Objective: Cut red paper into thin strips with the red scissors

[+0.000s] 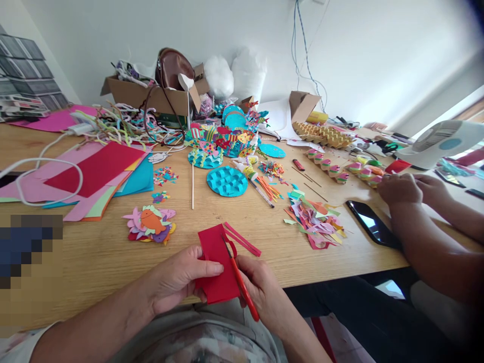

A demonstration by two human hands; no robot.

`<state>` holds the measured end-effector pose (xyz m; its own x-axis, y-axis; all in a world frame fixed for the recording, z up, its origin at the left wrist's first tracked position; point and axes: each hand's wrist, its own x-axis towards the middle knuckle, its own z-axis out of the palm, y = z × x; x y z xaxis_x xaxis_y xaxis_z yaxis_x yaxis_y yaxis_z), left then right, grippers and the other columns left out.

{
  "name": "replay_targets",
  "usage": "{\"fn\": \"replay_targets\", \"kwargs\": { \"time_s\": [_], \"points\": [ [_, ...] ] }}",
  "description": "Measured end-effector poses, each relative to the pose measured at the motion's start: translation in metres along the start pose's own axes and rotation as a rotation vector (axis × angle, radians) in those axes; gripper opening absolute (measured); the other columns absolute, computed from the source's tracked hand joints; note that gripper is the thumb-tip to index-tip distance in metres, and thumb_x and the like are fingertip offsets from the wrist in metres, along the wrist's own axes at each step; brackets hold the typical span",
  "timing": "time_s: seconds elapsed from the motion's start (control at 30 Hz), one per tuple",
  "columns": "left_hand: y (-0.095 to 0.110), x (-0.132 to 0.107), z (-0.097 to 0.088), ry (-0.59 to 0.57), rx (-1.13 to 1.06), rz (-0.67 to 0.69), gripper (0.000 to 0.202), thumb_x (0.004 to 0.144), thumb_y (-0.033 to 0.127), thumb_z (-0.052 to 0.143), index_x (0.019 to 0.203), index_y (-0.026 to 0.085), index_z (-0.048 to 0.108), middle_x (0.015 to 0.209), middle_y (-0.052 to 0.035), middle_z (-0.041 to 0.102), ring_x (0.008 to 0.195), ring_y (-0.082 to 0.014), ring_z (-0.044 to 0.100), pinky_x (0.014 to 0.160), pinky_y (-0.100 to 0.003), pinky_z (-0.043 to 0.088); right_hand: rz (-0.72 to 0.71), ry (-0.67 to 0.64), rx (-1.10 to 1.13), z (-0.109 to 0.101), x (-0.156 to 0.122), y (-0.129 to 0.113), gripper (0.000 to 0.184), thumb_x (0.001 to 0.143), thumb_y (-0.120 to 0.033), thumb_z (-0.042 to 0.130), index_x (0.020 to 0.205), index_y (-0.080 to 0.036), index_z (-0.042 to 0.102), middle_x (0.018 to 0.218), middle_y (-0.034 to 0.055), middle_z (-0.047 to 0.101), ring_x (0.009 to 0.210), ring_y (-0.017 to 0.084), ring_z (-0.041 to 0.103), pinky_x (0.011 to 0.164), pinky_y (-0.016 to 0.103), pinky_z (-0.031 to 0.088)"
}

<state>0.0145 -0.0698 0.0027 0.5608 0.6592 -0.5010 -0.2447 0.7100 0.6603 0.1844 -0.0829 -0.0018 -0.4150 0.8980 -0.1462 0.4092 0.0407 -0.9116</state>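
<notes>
My left hand [185, 275] grips a folded piece of red paper [217, 252], its thumb flat across the front. In my right hand [260, 282] is a pair of scissors with red-orange handles [244, 290]. The blades lie along the paper's right side, where a narrow strip curls away. Two or so cut red strips [245, 241] rest on the table just beyond the paper. A pile of paper fish cutouts [151, 224], an orange one on top, lies to the left. On the right is a heap of coloured paper scraps [317, 222].
A co-worker's hands [403, 189] are busy at the right, near a black phone [372, 222]. Coloured paper sheets [98, 171] are stacked at the left. Blue paper discs [227, 181], a wooden stick [192, 186] and a pen [262, 194] lie mid-table. A cardboard box [147, 96] stands behind.
</notes>
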Motion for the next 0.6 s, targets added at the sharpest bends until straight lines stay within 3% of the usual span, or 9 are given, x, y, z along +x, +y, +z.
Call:
{"fn": "replay_targets", "kwargs": {
  "time_s": [0.27, 0.6],
  "points": [
    [-0.0022, 0.0001, -0.0005, 0.013, 0.003, 0.002, 0.026, 0.070, 0.018, 0.064, 0.096, 0.014, 0.061, 0.086, -0.0060, 0.066, 0.073, -0.0148, 0.060, 0.084, -0.035, 0.042, -0.026, 0.004, -0.019, -0.0004, -0.0014, 0.0033, 0.039, 0.089, -0.045, 0.034, 0.063, -0.018, 0.046, 0.055, -0.0018, 0.046, 0.049, 0.009, 0.040, 0.045, 0.021, 0.029],
    [-0.0053, -0.0006, 0.0019, 0.003, -0.040, -0.049, 0.031, 0.066, 0.021, 0.068, 0.096, 0.015, 0.063, 0.079, -0.0057, 0.068, 0.074, -0.0176, 0.063, 0.075, -0.031, 0.046, -0.048, 0.022, -0.064, -0.0009, -0.0016, 0.0039, 0.036, 0.089, -0.040, 0.037, 0.066, -0.016, 0.052, 0.057, -0.0005, 0.051, 0.054, 0.011, 0.044, 0.047, 0.021, 0.032]
  ]
}}
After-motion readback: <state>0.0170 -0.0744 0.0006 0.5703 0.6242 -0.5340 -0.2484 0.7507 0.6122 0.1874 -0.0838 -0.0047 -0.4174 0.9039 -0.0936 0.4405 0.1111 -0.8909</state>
